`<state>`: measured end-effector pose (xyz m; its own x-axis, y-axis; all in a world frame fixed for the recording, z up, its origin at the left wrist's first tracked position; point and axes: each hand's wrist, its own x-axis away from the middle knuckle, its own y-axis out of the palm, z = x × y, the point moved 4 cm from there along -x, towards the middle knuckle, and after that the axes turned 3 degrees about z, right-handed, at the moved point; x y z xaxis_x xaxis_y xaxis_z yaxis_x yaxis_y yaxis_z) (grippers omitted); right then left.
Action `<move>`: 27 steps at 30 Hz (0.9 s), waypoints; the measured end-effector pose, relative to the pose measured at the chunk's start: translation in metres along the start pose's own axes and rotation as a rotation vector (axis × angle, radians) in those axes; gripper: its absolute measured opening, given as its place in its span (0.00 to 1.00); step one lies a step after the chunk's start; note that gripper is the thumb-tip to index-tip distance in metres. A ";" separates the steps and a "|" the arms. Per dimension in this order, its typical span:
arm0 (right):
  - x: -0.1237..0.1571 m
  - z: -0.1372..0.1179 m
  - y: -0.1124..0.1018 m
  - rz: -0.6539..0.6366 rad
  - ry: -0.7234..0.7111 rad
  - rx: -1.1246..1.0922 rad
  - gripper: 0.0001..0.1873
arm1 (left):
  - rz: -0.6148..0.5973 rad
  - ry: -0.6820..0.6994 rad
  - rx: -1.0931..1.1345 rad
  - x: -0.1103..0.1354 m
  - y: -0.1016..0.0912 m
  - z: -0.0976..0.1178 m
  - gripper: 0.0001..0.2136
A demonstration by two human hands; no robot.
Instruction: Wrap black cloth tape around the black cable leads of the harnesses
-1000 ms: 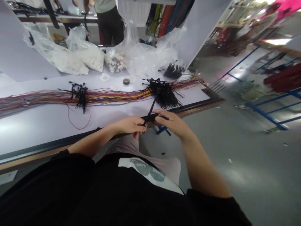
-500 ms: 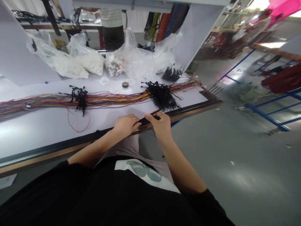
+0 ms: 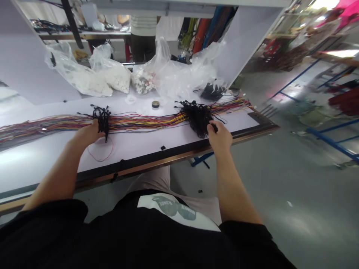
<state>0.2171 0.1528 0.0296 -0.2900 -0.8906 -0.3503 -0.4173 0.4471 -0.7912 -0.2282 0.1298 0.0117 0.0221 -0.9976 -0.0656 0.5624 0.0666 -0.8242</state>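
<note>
A long bundle of thin red, yellow and black wires runs along the white table. My left hand is at the smaller cluster of black cable ends on the left, its thumb and fingers closing round the cluster's near side. Beside the larger cluster of black cable ends, my right hand is closed with a small black thing between thumb and fingers, mostly hidden. A small black piece lies near the table's front edge.
A roll of tape lies behind the wires. Clear plastic bags of white parts and a bag of black parts stand at the back. A dark strip lines the front edge. A loose pink wire loops at left.
My hands were together at the front edge on a black strip-like thing. They have parted: the left went to the left cluster, the right to the right cluster. The view shifted slightly.
</note>
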 end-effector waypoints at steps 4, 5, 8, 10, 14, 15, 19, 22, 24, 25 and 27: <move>-0.016 0.010 0.011 0.001 0.001 0.303 0.22 | 0.182 -0.117 -0.323 -0.010 -0.012 0.012 0.10; -0.017 0.010 0.016 -0.013 -0.009 0.354 0.23 | 0.168 -0.078 -0.368 -0.015 -0.008 0.028 0.10; -0.014 0.003 0.033 -0.057 -0.093 0.425 0.20 | -0.002 0.145 -0.357 -0.032 0.019 0.092 0.11; -0.007 -0.004 0.042 -0.063 -0.167 0.419 0.18 | -0.133 0.305 -0.257 -0.042 0.045 0.137 0.13; 0.011 -0.019 0.052 -0.055 -0.271 0.394 0.17 | -0.344 0.365 0.029 -0.065 0.112 0.204 0.10; 0.015 -0.022 0.052 -0.049 -0.285 0.385 0.17 | -0.346 0.325 0.080 -0.073 0.128 0.215 0.12; 0.023 -0.024 0.052 -0.018 -0.337 0.328 0.18 | -0.260 0.069 0.213 -0.101 0.173 0.232 0.13; 0.024 -0.017 0.048 0.029 -0.301 0.267 0.18 | -0.184 0.062 0.210 -0.114 0.175 0.233 0.09; 0.024 -0.009 0.046 0.066 -0.222 0.226 0.18 | -0.120 0.080 0.188 -0.121 0.162 0.229 0.09; 0.024 -0.006 0.045 0.077 -0.187 0.210 0.18 | -0.086 0.088 0.167 -0.125 0.154 0.226 0.09; 0.023 -0.002 0.045 0.080 -0.148 0.186 0.18 | -0.046 0.076 0.146 -0.133 0.140 0.220 0.09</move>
<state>0.1897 0.1525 -0.0133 -0.1807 -0.8615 -0.4745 -0.2288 0.5060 -0.8316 0.0292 0.2675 0.0291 -0.0662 -0.9949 -0.0764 0.6760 0.0116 -0.7368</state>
